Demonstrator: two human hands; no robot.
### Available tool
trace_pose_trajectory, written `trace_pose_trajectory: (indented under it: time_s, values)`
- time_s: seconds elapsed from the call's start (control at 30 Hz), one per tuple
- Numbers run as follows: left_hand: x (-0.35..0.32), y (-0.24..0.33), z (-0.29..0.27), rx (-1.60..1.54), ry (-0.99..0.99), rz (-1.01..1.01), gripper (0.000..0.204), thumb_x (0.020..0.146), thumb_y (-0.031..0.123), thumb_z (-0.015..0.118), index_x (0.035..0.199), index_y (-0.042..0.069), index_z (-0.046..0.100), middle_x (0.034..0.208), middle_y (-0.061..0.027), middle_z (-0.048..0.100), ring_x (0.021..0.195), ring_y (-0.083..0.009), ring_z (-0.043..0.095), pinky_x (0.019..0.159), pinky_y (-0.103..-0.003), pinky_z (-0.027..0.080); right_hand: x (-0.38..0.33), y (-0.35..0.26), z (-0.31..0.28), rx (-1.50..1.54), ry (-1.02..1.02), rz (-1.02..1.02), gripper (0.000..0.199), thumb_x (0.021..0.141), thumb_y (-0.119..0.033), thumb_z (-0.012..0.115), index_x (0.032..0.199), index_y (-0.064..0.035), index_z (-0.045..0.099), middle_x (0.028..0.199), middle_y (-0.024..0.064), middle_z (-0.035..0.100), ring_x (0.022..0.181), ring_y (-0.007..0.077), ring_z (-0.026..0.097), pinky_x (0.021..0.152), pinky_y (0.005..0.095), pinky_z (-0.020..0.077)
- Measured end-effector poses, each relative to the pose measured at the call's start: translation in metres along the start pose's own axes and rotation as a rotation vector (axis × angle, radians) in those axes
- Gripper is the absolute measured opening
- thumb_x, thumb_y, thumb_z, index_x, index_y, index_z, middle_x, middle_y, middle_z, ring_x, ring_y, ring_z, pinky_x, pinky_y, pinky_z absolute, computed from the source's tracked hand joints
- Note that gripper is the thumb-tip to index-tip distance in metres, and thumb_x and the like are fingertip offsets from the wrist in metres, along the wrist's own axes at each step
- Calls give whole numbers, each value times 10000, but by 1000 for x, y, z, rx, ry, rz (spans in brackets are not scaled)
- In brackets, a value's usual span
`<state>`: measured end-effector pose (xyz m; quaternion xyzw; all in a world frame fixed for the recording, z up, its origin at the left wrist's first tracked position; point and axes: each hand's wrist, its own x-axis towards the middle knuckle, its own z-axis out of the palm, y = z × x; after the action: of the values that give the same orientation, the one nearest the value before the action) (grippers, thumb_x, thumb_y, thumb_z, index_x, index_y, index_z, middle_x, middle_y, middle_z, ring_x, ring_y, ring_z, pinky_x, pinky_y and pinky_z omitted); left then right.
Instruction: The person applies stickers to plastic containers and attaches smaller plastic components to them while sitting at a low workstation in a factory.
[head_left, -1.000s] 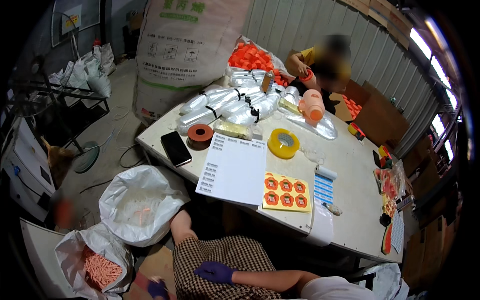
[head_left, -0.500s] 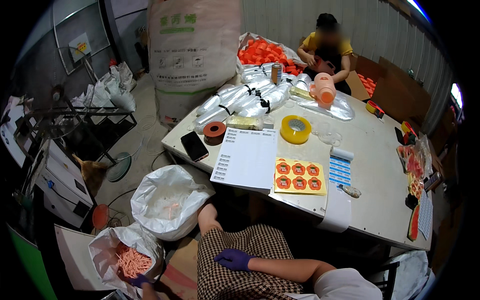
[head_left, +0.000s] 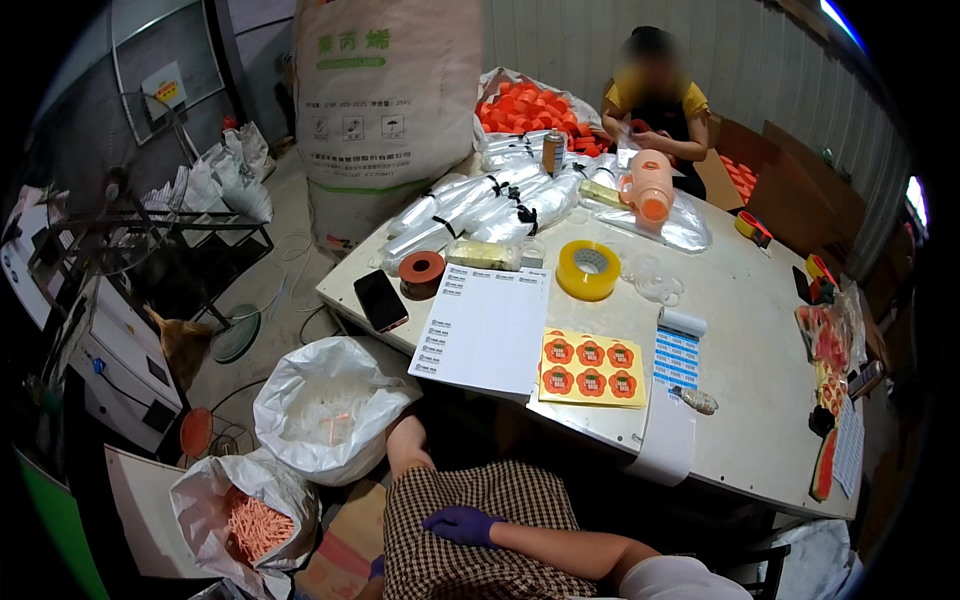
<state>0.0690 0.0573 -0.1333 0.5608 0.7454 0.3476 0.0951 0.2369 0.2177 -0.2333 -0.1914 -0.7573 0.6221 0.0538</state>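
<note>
On the brown-and-black checked cloth over my lap (head_left: 480, 575) lies my right hand (head_left: 462, 525) in a purple glove, its loosely bent fingers resting there with nothing seen in them. Only a small purple-gloved part of my left hand (head_left: 376, 567) shows at the lower edge, beside the cloth; its fingers are hidden. To its left stands a white bag (head_left: 190, 500) holding many thin pink plastic pieces (head_left: 258, 526). Behind that is a larger white bag (head_left: 275, 400) with clear plastic pieces and a few pink ones inside.
The white table (head_left: 760, 400) bears a phone (head_left: 381, 302), brown tape roll (head_left: 421, 273), yellow tape roll (head_left: 588, 270), label sheet (head_left: 485, 330), flower stickers (head_left: 592, 368), clear bag bundles (head_left: 510, 205) and a pink jug (head_left: 652, 185). A person (head_left: 655, 110) sits opposite, handling something.
My left hand has moved right, from the bag of pink pieces to beside my lap. My right hand stays put. The person opposite no longer holds up the dark red jug-like item.
</note>
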Motion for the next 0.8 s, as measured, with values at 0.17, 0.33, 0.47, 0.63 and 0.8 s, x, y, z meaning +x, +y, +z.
trace_pose_trajectory:
  time_s: [0.17,0.33,0.47,0.63,0.8]
  values:
    - [2,4,-6,26,26,-24,731,798,164,679,1452,37,377,1408,-136,487,1260,-277,476,1048,-447,405,3,14,-2,69,-60,62,369,993,-334,580,1300,-142,653,1285,128,643,1197,271,608,1060,375,454]
    - [-10,2,-14,49,63,-49,744,807,202,676,1464,47,363,1429,-140,464,1283,-280,452,1061,-464,390,6,26,4,49,-65,49,396,1001,-366,551,1286,-112,656,1292,132,643,1201,284,604,1051,379,457]
    - [-22,4,-18,73,91,-67,755,814,233,673,1474,55,352,1445,-143,446,1301,-282,433,1071,-477,378,-4,26,5,27,-71,125,432,1017,-417,528,1302,-116,651,1300,124,647,1205,268,605,1071,368,443]
    - [-18,4,-24,90,172,-84,770,823,270,669,1487,65,338,1466,-147,423,1324,-285,410,1083,-494,362,-1,33,-17,46,-92,178,502,1006,-495,499,1305,-121,649,1345,139,617,1249,301,566,1095,388,408]
    - [-62,-34,-101,174,398,-277,785,831,308,665,1500,75,324,1486,-151,400,1347,-288,386,1095,-510,347,31,16,6,-94,-136,115,488,1000,-472,508,1296,-110,650,1312,141,630,1256,304,559,1095,390,397]
